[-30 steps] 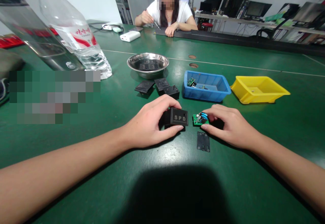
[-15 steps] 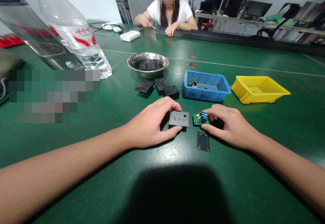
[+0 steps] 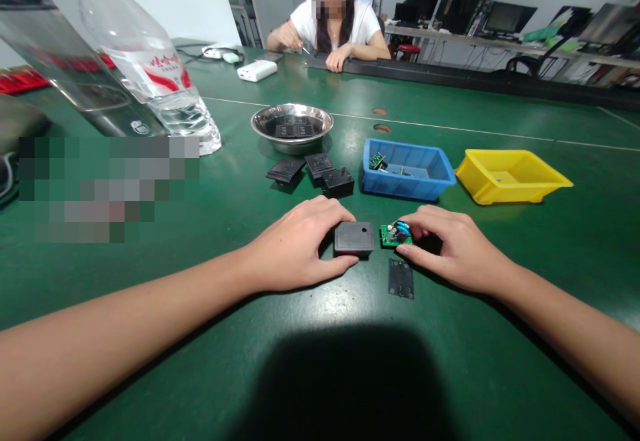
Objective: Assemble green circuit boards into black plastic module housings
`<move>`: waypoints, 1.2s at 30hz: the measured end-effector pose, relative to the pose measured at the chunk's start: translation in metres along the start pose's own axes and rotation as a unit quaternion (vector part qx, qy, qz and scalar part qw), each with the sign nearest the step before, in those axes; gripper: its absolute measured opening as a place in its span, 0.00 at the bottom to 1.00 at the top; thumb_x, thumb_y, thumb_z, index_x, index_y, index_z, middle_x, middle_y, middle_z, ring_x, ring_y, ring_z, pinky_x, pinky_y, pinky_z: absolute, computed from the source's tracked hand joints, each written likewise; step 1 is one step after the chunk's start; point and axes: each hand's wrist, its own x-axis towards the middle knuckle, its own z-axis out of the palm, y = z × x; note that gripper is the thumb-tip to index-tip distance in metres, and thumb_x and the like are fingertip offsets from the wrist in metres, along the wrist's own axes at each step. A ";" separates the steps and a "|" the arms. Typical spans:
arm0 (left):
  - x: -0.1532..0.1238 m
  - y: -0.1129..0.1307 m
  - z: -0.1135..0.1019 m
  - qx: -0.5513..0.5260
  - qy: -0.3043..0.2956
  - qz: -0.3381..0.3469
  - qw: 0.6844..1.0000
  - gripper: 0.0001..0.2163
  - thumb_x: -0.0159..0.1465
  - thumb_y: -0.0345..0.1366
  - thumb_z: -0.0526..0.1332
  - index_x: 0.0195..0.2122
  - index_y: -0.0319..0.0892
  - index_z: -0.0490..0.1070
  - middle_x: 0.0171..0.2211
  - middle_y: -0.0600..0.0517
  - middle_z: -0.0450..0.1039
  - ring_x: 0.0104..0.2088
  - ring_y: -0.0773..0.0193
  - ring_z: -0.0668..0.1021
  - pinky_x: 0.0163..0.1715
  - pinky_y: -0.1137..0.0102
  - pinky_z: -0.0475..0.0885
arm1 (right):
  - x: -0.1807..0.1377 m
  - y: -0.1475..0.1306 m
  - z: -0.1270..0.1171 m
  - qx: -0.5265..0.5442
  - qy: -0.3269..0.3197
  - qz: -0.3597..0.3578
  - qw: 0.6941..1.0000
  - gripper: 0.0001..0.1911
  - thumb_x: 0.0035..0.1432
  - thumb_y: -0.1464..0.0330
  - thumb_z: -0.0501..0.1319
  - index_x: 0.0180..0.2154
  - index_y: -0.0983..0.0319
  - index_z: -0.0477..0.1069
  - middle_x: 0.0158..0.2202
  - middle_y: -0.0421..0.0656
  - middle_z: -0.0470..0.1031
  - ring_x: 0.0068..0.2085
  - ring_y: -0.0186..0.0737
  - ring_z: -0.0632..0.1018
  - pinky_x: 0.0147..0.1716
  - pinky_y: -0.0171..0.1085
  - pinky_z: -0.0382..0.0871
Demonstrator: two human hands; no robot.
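My left hand point(image 3: 295, 247) grips a small black plastic housing point(image 3: 354, 238) that rests on the green table, fingers curled round its left side. My right hand point(image 3: 453, 247) pinches a small green circuit board point(image 3: 395, 234) with blue parts, just right of the housing. A flat black cover plate point(image 3: 401, 278) lies on the table in front of the board, between my hands.
Three more black housings point(image 3: 315, 171) lie beyond my hands. Behind them stands a steel bowl point(image 3: 292, 127). A blue bin point(image 3: 407, 171) and a yellow bin point(image 3: 510, 175) sit at the right. A water bottle point(image 3: 150, 61) stands at the left. A person point(image 3: 333, 17) works across the table.
My left hand has tipped the black housing over, so its lettered SPD face has turned away and it now lies flat. The right hand has stayed on the circuit board.
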 end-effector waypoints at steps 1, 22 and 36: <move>0.000 0.000 0.000 -0.004 0.010 0.002 1.000 0.12 0.61 0.41 0.64 0.43 0.42 0.71 0.41 0.50 0.75 0.43 0.56 0.76 0.45 0.63 0.70 | 0.000 0.000 0.000 0.001 -0.001 0.000 1.000 0.10 0.63 0.63 0.63 0.42 0.63 0.75 0.30 0.41 0.72 0.32 0.38 0.73 0.33 0.36 0.64; -0.005 -0.004 0.001 -0.013 0.112 0.014 0.994 0.14 0.61 0.39 0.64 0.45 0.42 0.66 0.41 0.52 0.73 0.40 0.62 0.76 0.43 0.69 0.70 | 0.000 0.001 0.001 0.002 -0.001 -0.003 1.000 0.10 0.63 0.64 0.63 0.42 0.64 0.75 0.30 0.41 0.71 0.32 0.38 0.72 0.34 0.36 0.63; -0.004 -0.003 0.001 -0.024 0.113 0.030 0.993 0.12 0.61 0.38 0.64 0.44 0.41 0.69 0.39 0.52 0.74 0.40 0.62 0.76 0.42 0.68 0.71 | 0.000 0.001 0.001 0.003 0.002 -0.008 1.000 0.11 0.63 0.64 0.63 0.42 0.65 0.75 0.30 0.41 0.72 0.32 0.38 0.73 0.34 0.36 0.64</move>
